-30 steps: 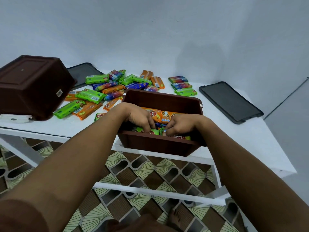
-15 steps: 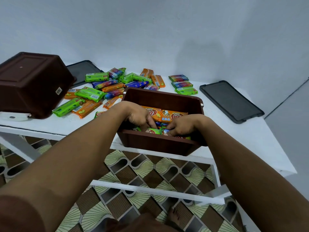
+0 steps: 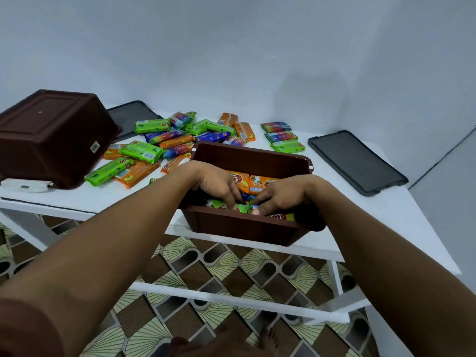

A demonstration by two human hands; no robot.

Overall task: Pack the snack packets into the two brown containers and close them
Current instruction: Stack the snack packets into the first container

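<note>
Head view, with clock directions taken from the open brown container [image 3: 247, 161], which stands at the near edge of the white worktop [image 3: 360, 222].

- **Hands.** Both reach inside the container. The left hand [image 3: 219, 184] and right hand [image 3: 280, 197] meet at its near wall, fingers curled downward, fingertips closed on a green packet [image 3: 240, 207] lying on top of the contents.
- **Packed contents.** Orange packets [image 3: 257, 182] lie flat toward the far wall. They carry a red logo, partly covered by the hands and not legible.
- **Loose snack packets** [image 3: 164, 140]. A scattered heap of green, orange and blue-rainbow wrappers sits at 10 to 12 o'clock. White barcode panels show on several green ones. The brand print is too small to read.
- **Three packets** [image 3: 280, 137]. These lie side by side at 1 o'clock, apart from the heap.
- **Second brown container** [image 3: 51, 135]. It rests upside down at 10 o'clock, with a white barcode sticker [image 3: 95, 146] on its side wall.
- **Lids.** One dark lid [image 3: 355, 162] lies flat at 2 o'clock. Another dark lid [image 3: 134, 117] lies at 11 o'clock, partly behind the overturned container.
- **Below.** A patterned floor [image 3: 219, 269] shows under the worktop.
</note>
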